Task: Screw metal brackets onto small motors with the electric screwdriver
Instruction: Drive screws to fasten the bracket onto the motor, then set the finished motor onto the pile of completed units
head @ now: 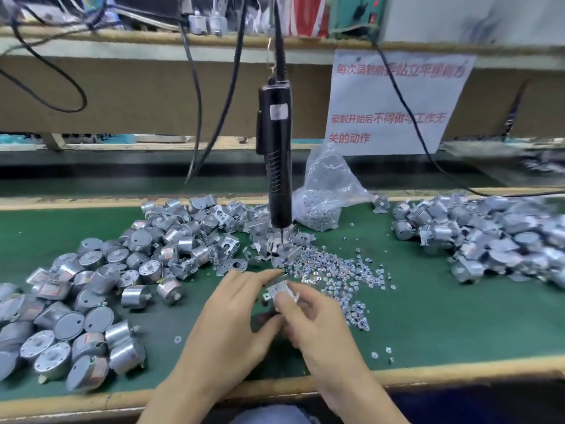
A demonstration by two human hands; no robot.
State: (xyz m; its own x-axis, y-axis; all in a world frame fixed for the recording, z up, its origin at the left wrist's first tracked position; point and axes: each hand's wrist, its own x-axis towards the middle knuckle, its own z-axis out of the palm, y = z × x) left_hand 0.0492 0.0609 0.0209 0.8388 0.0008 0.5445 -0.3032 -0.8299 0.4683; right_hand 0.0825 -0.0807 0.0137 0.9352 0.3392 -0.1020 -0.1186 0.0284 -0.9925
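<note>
Finds left hand [232, 313] and right hand [315, 325] close together, low at the centre of the bench [443, 316], just above its green surface. Notes both pinching one small motor [279, 290] between them: left fingers curled onto it from the left, right thumb and fingers closed on it from the right. Cannot tell, for blur, how a bracket sits on that piece.

Records electric screwdriver [275, 148] hanging upright over mid-bench, black body, tip down among loose metal brackets [227, 243], well apart from both hands. Tip touching the brackets or just above them: cannot tell.

Locates pile of bare motors [91, 286] on the left of the bench, spreading from the near edge back to the brackets. Locates scatter of screws [333, 270] just right of the hands, running back toward the brackets. Notes clear plastic bag [324, 197] of small metal parts behind the scatter, just right of the screwdriver. Notes second heap of motors [489, 237] at far right, blurred, well apart from the hands.

Observes white paper notice [394, 102] with red characters hanging from the edge of the shelf [122, 35] behind the bag. Observes black cables [199, 99] drooping from that shelf at left, and two shelf motors [208, 23] standing on it.
</note>
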